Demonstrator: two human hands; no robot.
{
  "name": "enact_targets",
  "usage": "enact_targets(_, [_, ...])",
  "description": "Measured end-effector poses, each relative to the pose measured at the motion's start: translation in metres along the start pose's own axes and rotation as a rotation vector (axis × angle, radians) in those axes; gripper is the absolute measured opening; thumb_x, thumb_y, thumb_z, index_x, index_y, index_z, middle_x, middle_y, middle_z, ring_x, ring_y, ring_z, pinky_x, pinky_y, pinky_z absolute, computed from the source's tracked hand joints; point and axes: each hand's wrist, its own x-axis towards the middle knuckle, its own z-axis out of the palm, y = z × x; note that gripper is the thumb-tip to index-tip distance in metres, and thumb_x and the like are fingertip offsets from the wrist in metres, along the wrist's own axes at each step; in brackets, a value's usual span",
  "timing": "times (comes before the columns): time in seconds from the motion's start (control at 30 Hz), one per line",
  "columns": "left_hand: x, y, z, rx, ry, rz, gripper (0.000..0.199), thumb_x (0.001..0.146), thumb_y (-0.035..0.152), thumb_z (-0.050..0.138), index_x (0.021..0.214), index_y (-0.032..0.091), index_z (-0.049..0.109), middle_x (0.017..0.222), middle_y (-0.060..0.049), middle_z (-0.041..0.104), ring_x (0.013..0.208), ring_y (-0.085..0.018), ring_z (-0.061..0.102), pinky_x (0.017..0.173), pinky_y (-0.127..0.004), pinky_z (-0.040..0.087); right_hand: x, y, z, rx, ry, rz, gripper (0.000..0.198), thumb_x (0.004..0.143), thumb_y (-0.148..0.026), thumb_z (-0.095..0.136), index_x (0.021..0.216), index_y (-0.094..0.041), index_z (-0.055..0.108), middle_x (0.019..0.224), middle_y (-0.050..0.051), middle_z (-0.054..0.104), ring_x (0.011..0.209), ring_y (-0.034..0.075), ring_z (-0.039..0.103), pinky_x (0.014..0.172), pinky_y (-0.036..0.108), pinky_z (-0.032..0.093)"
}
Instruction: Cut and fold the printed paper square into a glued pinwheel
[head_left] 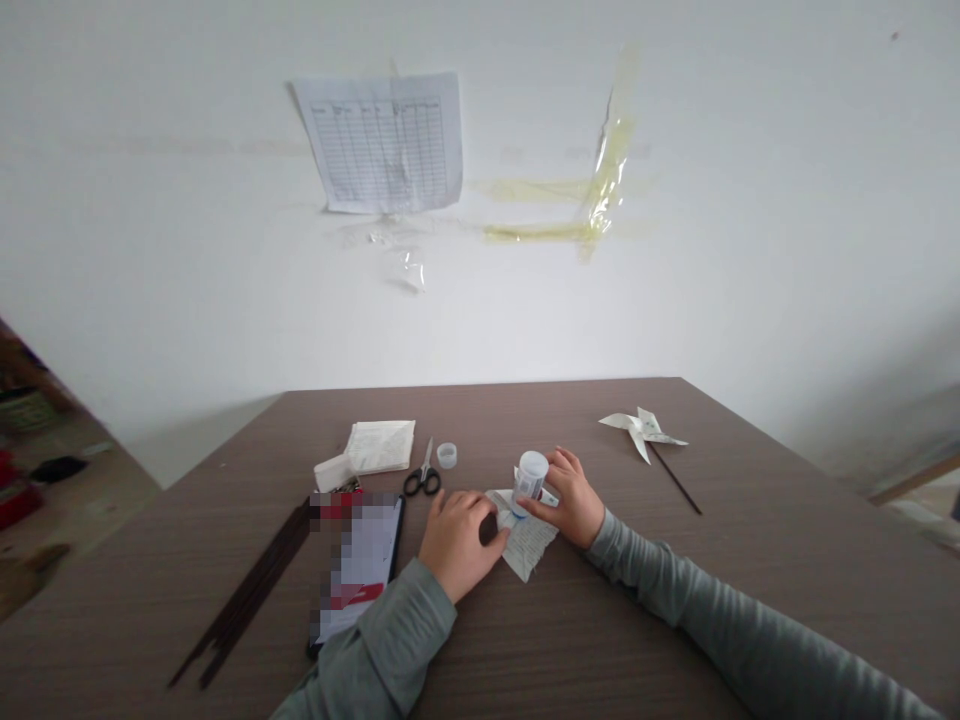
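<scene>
My right hand (574,500) is closed round a small translucent bottle (532,478) with a printed label and a bit of blue at its lower end. It stands over a cut piece of printed paper (531,545) lying on the table. At the paper's left edge is my left hand (461,540), its fingers curled and its thumb against the sheet; the exact hold of the fingertips is partly hidden. Some of the paper's flaps stick up behind the bottle.
On the brown table (480,660) lie scissors (424,478), a translucent cap (447,456), a paper stack (381,446), a small white box (334,473), dark sticks (247,590) and a phone (360,570). A paper pinwheel (641,432) on a stick lies at right. Behind stands a white wall (480,330).
</scene>
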Motion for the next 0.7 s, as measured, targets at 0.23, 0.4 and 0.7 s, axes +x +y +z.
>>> enact_targets(0.23, [0.000,-0.001,0.002,-0.012,-0.010,0.005,0.009,0.106,0.025,0.087,0.111,0.030,0.092,0.138,-0.013,0.097,0.144,-0.045,0.086,0.147,-0.072,0.050,-0.001,0.001,0.002,-0.007,0.006,0.006,0.026,0.098,-0.043,0.110,0.097,-0.032,0.086,0.112,0.008,0.090,0.117,0.040,0.084,0.141,0.078,0.058])
enact_targets(0.4, [0.000,-0.002,0.002,-0.003,-0.013,0.001,0.009,0.106,0.026,0.088,0.112,0.031,0.092,0.139,-0.013,0.097,0.145,-0.044,0.086,0.148,-0.073,0.049,-0.001,0.005,0.001,-0.005,0.041,0.032,0.027,0.099,-0.044,0.109,0.093,-0.032,0.086,0.110,0.010,0.090,0.118,0.042,0.086,0.141,0.081,0.058])
enact_targets(0.7, [-0.001,0.003,-0.003,0.018,-0.009,0.003,0.010,0.106,0.022,0.091,0.112,0.030,0.094,0.136,-0.013,0.099,0.144,-0.044,0.089,0.148,-0.072,0.053,-0.001,0.011,0.000,0.048,0.052,0.079,0.032,0.095,-0.052,0.111,0.088,-0.031,0.088,0.110,0.010,0.090,0.115,0.042,0.089,0.135,0.077,0.066])
